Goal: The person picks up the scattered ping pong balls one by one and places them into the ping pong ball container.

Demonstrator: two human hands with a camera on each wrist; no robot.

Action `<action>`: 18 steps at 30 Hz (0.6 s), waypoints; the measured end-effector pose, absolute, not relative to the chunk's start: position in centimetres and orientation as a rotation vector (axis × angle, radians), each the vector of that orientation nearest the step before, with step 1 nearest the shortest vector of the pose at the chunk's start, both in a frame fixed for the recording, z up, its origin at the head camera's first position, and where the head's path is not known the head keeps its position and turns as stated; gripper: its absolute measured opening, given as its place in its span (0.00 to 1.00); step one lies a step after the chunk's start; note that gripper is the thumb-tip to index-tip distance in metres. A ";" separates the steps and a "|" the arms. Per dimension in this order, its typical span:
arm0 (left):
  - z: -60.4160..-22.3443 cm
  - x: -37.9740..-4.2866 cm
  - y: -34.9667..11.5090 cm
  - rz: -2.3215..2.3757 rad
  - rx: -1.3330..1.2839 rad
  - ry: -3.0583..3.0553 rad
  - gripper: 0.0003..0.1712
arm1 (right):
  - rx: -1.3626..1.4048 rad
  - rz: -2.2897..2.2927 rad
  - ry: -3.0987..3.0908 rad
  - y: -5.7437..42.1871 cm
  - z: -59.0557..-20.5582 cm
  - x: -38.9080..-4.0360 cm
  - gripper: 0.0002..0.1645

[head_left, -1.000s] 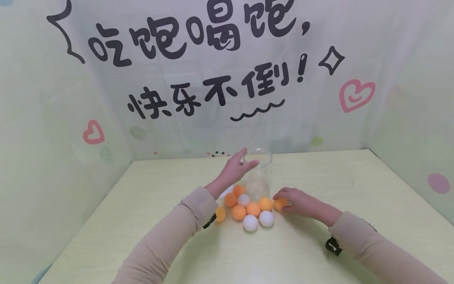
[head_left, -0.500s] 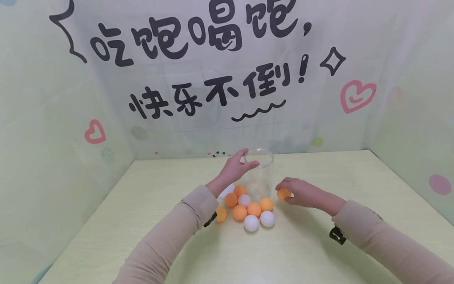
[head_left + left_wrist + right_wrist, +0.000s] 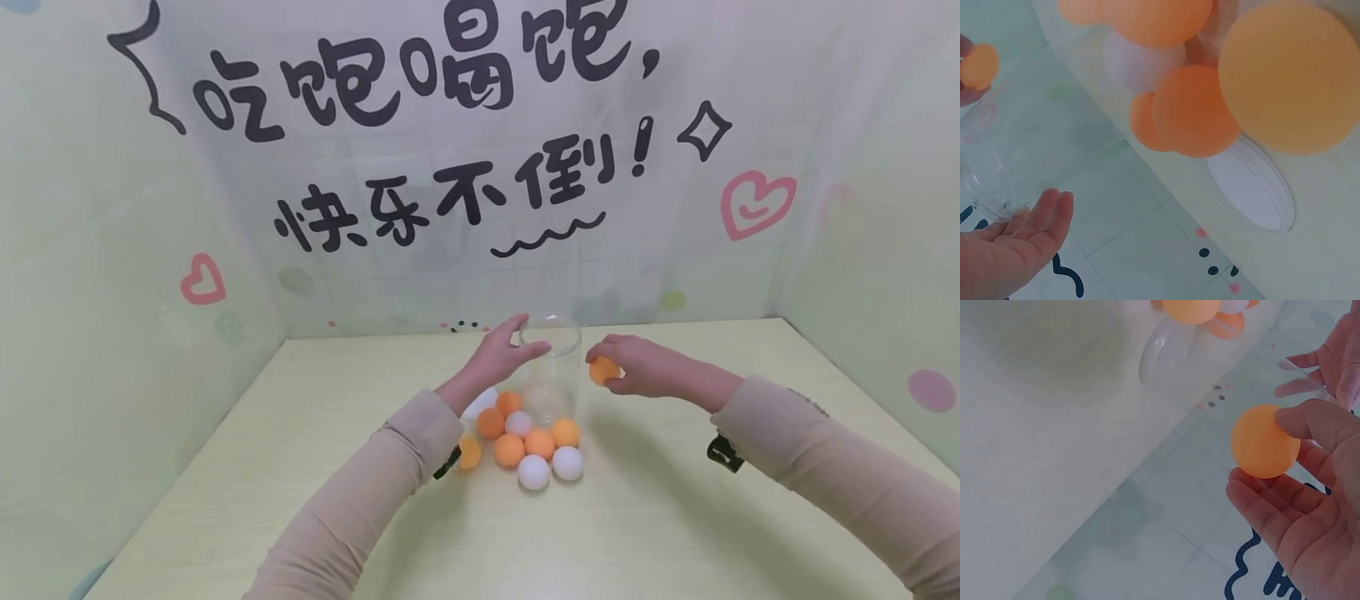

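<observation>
Just right of the jar (image 3: 552,375), in the air over the table (image 3: 330,400), the right hand (image 3: 641,367) pinches an orange ball (image 3: 603,372) between thumb and fingers. The ball sits below the level of the jar's rim, near the side wall and a little apart from it.

The jar stands upright, clear-walled, toward the far edge of the table. At its left the left hand (image 3: 498,357) touches the rim — thumb reaching along the near side, the other fingers spread and fairly straight, unclenched.

Six loose orange balls (image 3: 539,443) and three white balls (image 3: 533,472) lie bunched at the jar's near and left side. One orange ball is partly behind the left sleeve (image 3: 367,483), and a white disc (image 3: 480,405) lies flat to the left of the jar. The far wall (image 3: 420,275) carries black lettering — with a pink heart (image 3: 757,205) to its right.
</observation>
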State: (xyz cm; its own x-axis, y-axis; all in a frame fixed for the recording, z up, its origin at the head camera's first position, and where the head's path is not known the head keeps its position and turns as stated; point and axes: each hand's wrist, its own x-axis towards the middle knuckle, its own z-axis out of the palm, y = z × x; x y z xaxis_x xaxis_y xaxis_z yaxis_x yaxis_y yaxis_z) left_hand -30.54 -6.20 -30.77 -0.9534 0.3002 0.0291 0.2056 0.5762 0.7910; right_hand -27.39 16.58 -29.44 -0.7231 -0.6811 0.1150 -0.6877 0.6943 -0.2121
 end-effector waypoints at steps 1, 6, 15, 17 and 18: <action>-30.8 -30.6 -6.2 1.327 0.429 2.693 0.43 | 1.148 0.373 -2.874 16.5 -29.1 -27.5 0.18; -30.7 -30.5 -6.2 1.313 0.445 2.709 0.42 | 1.091 0.358 -2.878 16.6 -27.6 -28.3 0.17; -30.8 -30.7 -6.3 1.316 0.464 2.709 0.43 | 1.054 0.390 -2.824 16.1 -25.5 -29.3 0.17; -30.8 -30.8 -6.3 1.319 0.457 2.706 0.43 | 1.063 0.392 -2.810 15.8 -25.3 -29.5 0.16; -30.8 -30.8 -6.3 1.322 0.454 2.704 0.43 | 1.071 0.394 -2.800 15.6 -25.2 -29.7 0.16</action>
